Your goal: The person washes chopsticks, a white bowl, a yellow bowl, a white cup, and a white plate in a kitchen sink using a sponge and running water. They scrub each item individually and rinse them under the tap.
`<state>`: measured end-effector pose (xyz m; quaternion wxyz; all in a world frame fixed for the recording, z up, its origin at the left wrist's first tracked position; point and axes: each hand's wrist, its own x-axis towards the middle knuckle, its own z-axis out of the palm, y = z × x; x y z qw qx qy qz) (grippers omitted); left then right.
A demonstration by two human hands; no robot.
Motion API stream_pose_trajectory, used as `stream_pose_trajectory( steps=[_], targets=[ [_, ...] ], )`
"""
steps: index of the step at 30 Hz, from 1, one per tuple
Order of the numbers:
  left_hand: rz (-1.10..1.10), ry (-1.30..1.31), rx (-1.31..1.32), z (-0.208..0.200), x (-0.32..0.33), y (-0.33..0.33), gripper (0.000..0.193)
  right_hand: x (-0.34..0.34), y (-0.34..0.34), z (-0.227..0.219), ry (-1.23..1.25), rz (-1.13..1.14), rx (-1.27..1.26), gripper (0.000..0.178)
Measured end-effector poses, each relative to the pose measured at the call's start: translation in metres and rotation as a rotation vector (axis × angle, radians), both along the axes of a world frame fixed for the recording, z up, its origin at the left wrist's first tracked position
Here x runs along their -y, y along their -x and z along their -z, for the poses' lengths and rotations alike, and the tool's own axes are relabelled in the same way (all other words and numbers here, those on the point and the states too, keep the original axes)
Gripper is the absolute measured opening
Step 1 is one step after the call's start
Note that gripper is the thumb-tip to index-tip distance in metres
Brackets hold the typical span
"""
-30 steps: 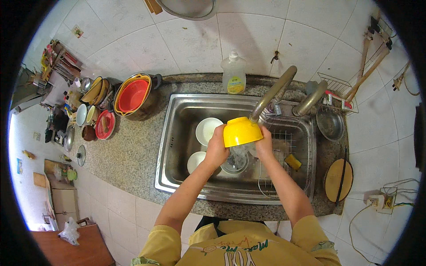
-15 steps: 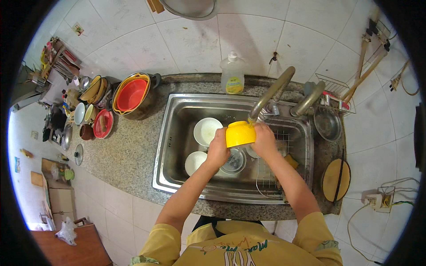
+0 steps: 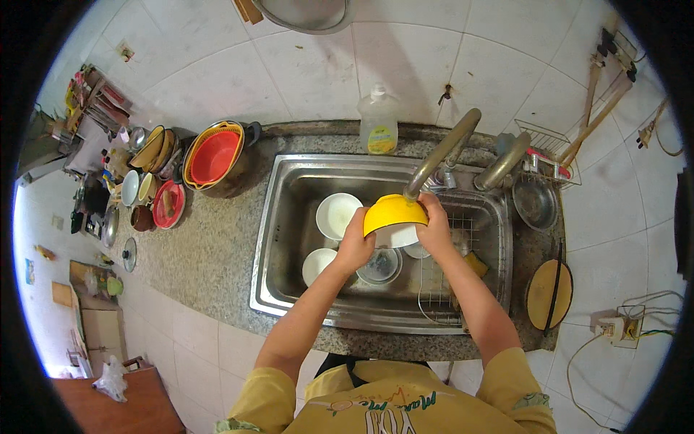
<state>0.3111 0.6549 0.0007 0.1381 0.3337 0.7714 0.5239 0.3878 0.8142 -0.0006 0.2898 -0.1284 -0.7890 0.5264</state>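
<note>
Rinsing, seemingly the step in hand, is being done with the yellow bowl [image 3: 394,211] tilted under the faucet [image 3: 446,148] over the sink [image 3: 298,217], clamped at opposite sides between left hand [image 3: 356,243] and right hand [image 3: 435,226], a firm grip while it's turned probably being needed next.

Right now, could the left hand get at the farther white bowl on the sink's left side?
Probably not straight away: the left hand has its grip on the yellow bowl. Otherwise, the farther white bowl sits close by, mostly uncovered.
</note>
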Motion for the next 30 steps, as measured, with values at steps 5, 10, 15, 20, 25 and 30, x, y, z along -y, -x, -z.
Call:
stream_pose_trajectory(
  steps=[5, 10, 15, 20, 25, 30],
  targets=[
    [-0.05, 0.013, 0.0, 0.008, -0.001, -0.003, 0.03, -0.01, 0.002, -0.015, -0.215, -0.044, 0.127, 0.034],
    [-0.037, -0.003, 0.128, 0.017, -0.005, -0.001, 0.032, -0.014, 0.006, -0.013, -0.068, -0.016, 0.153, 0.029],
    [-0.078, -0.104, 0.683, -0.002, -0.006, -0.008, 0.046, -0.016, 0.007, -0.004, 0.142, -0.085, 0.14, 0.027],
    [-0.039, -0.182, 1.037, 0.01, -0.003, -0.008, 0.053, -0.016, 0.008, -0.016, 0.01, -0.037, 0.41, 0.028],
    [-0.091, -0.133, 1.118, 0.003, -0.004, -0.008, 0.055, -0.016, 0.016, -0.023, -0.164, 0.11, 0.838, 0.039],
    [-0.116, -0.124, 1.208, 0.011, 0.0, -0.005, 0.054, -0.017, 0.015, 0.0, -0.056, 0.025, 0.757, 0.045]
  ],
)
